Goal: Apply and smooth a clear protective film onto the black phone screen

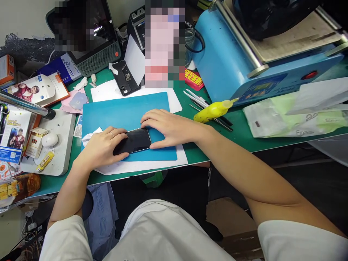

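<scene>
A dark smartphone (135,140) lies screen up on a blue mat (108,110), its long side running left to right. My left hand (104,148) grips the phone's left end, thumb along the near edge and fingers along the far edge. Around the right end, my right hand (165,127) has its thumb at the near corner and its fingertips at the far corner. A crumpled white tissue (91,135) shows beyond my left hand. White paper (152,163) sticks out from under the mat.
Tweezers and thin tools (195,98) lie beside a yellow squeeze bottle (213,111) on the right. A blue machine (225,61) stands behind them. A black phone case (126,78) is at the back. Boxes (35,87) and a white platform (61,152) crowd the left.
</scene>
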Tool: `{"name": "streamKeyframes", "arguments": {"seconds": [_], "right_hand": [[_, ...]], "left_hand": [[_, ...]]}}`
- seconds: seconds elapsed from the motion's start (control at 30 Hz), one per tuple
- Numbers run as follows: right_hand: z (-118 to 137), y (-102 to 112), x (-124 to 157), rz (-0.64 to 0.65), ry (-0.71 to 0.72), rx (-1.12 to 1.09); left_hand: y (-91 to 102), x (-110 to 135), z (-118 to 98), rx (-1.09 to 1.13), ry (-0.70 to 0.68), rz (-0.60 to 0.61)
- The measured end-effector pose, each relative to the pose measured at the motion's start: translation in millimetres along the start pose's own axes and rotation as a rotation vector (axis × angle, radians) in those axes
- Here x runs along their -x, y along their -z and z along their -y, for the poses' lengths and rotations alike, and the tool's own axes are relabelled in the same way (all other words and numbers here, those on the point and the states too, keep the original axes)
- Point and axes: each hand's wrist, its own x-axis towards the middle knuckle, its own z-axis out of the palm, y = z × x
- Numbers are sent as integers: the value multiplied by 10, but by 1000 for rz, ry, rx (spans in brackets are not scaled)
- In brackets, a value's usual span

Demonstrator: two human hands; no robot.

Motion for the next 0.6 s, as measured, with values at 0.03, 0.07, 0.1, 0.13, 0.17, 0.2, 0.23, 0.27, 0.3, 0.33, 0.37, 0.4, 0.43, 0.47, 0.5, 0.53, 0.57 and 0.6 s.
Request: {"name": "streamKeyframes", "arguments": {"seconds": [0.03, 0.07, 0.1, 0.13, 0.17, 0.2, 0.23, 0.27, 0.3, 0.33, 0.37, 0.4, 0.43, 0.47, 0.5, 0.53, 0.57, 0.6], "right_hand": [[3, 2, -1, 1, 1, -1], [4, 3, -1, 1, 1, -6], [3, 2, -1, 0, 2, -11], [1, -1, -1, -2, 1, -13], [-2, -5, 1, -7, 1, -12], [-7, -11, 3, -11, 0, -8], [-12, -16, 6, -14, 0, -3], [-17, -22, 9, -17, 2, 2], [-21, -27, 12, -19, 4, 5], [-25, -30, 15, -22, 6, 5], [-26, -31, 17, -23, 7, 4], [-26, -30, 18, -25, 7, 2], [-24, -29, 19, -25, 7, 0], [-21, -26, 18, -24, 6, -1], [-18, -24, 18, -22, 5, -2], [-16, -22, 17, -18, 4, -1], [-13, -21, 16, -14, 2, 1], [-12, -21, 15, -11, 0, 5]], "left_hand": [[4, 0, -1, 4, 3, 1], [7, -1, -3, 9, 10, 7], [10, -1, -4, 14, 17, 14], [12, -2, -5, 19, 23, 21], [14, -3, -6, 21, 27, 27], [14, -4, -6, 20, 29, 32], [13, -4, -7, 19, 31, 35], [11, -4, -7, 18, 30, 36], [8, -4, -7, 16, 30, 36], [3, -4, -7, 14, 29, 34], [-2, -3, -7, 12, 27, 30], [-7, -2, -7, 9, 25, 26], [-12, -1, -6, 6, 23, 22], [-17, 0, -6, 1, 20, 19], [-21, 1, -5, -3, 20, 16], [-24, 1, -5, -5, 17, 13], [-27, 1, -4, -7, 15, 11], [-29, 2, -3, -6, 13, 8]]}}
